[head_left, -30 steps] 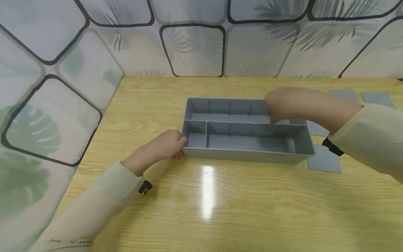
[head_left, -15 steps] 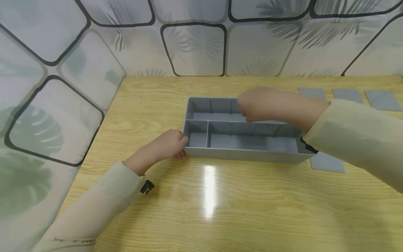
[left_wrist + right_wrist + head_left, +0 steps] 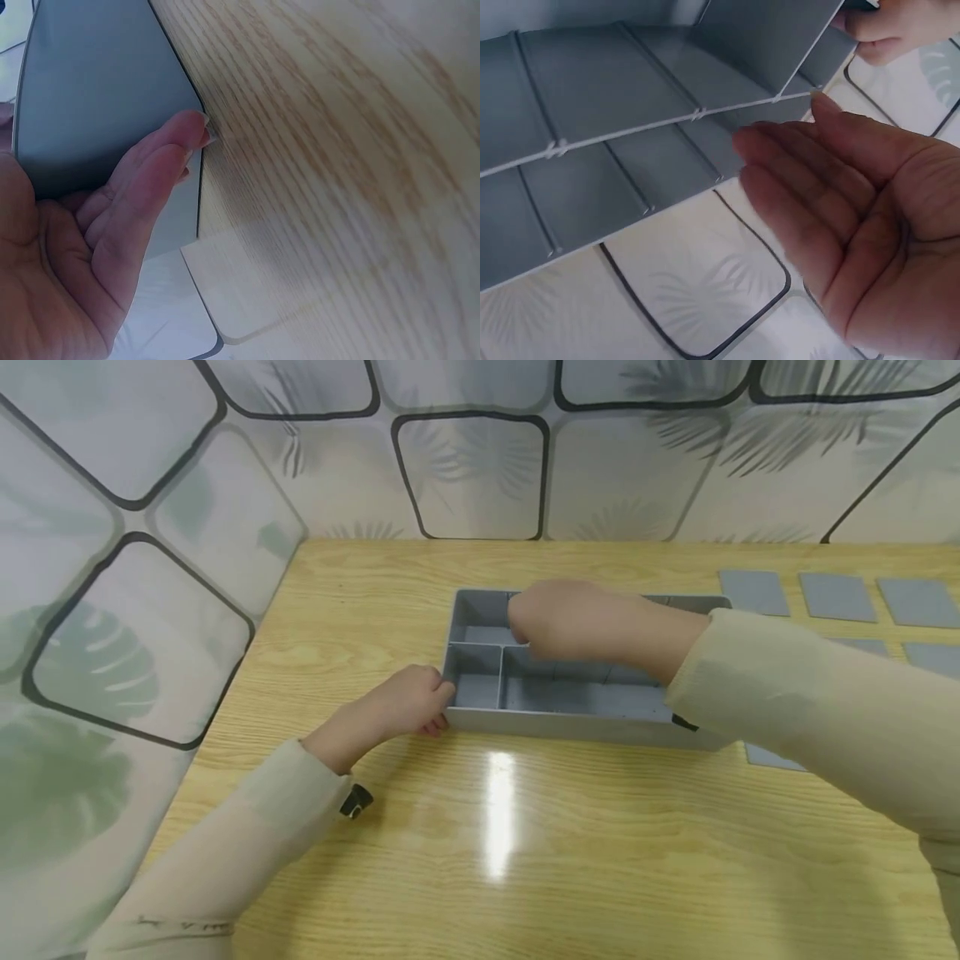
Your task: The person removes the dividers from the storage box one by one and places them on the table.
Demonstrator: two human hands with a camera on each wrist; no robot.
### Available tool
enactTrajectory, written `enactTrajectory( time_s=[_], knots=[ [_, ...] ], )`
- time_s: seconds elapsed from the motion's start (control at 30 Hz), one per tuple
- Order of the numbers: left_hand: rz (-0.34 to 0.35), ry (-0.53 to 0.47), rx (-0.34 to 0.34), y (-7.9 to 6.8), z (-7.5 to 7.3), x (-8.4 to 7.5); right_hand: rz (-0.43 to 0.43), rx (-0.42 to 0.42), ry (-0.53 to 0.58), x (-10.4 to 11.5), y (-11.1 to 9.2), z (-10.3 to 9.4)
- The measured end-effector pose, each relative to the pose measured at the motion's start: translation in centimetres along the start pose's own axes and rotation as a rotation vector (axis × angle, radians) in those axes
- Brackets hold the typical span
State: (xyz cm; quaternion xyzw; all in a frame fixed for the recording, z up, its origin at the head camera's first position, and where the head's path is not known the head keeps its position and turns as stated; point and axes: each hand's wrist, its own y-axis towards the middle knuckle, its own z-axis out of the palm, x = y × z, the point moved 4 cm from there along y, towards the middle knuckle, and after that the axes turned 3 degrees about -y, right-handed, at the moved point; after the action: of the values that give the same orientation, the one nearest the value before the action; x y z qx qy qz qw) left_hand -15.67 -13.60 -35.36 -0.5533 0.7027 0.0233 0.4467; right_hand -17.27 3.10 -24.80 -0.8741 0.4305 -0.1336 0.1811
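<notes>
A long grey divided box (image 3: 570,727) stands on the wooden table, split lengthwise into two rows. My left hand (image 3: 405,702) holds its left end near the front corner; the fingers (image 3: 150,180) lie along the outer wall, with the thumb by the rim. A thin divider (image 3: 501,677) stands upright in the front row near the left end. My right hand (image 3: 566,618) is over the back row, towards its left part. In the right wrist view its fingers (image 3: 780,202) are bent and the thumb tip shows; whether they pinch a plate is hidden.
Several flat grey plates lie right of the box: a back-row plate (image 3: 753,592), a middle plate (image 3: 836,596), a far-right plate (image 3: 918,602), others partly under the right sleeve (image 3: 810,710). A patterned wall covering (image 3: 480,468) borders the table's back and left.
My right hand has moved left along the back row, from the right part to the left part of the box. The left hand keeps its hold on the box's end.
</notes>
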Motion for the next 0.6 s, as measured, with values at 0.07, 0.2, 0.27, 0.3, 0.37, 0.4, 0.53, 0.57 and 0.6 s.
enactTrajectory(
  time_s=[0.07, 0.2, 0.27, 0.3, 0.37, 0.4, 0.53, 0.57, 0.6],
  knots=[
    [-0.001, -0.002, 0.000, 0.0, 0.0, 0.0, -0.060, -0.020, -0.011, 0.6, 0.4, 0.2],
    [0.007, -0.006, 0.001, -0.1, 0.0, 0.0, -0.199, -0.026, -0.048, 1.8, 1.0, 0.6],
    [0.012, -0.005, 0.005, 0.0, 0.0, 0.0, -0.254, -0.019, -0.067, 2.2, 1.1, 0.7],
    [0.015, -0.005, 0.007, 0.0, 0.0, 0.1, -0.273, -0.010, -0.070, 2.4, 1.2, 0.7],
    [0.019, -0.002, 0.011, 0.0, 0.0, 0.1, -0.300, 0.010, -0.082, 2.7, 1.4, 0.8],
    [0.023, -0.001, 0.013, 0.0, 0.0, 0.2, -0.310, 0.019, -0.093, 2.9, 1.5, 0.8],
    [0.033, -0.001, 0.016, 0.1, -0.1, 0.3, -0.297, 0.086, -0.138, 3.5, 2.0, 1.0],
    [0.035, -0.002, 0.016, 0.1, -0.1, 0.2, -0.285, 0.100, -0.149, 3.6, 2.2, 1.1],
    [0.039, -0.001, 0.015, 0.2, -0.2, 0.2, -0.272, 0.117, -0.157, 3.8, 2.3, 1.1]
  ],
)
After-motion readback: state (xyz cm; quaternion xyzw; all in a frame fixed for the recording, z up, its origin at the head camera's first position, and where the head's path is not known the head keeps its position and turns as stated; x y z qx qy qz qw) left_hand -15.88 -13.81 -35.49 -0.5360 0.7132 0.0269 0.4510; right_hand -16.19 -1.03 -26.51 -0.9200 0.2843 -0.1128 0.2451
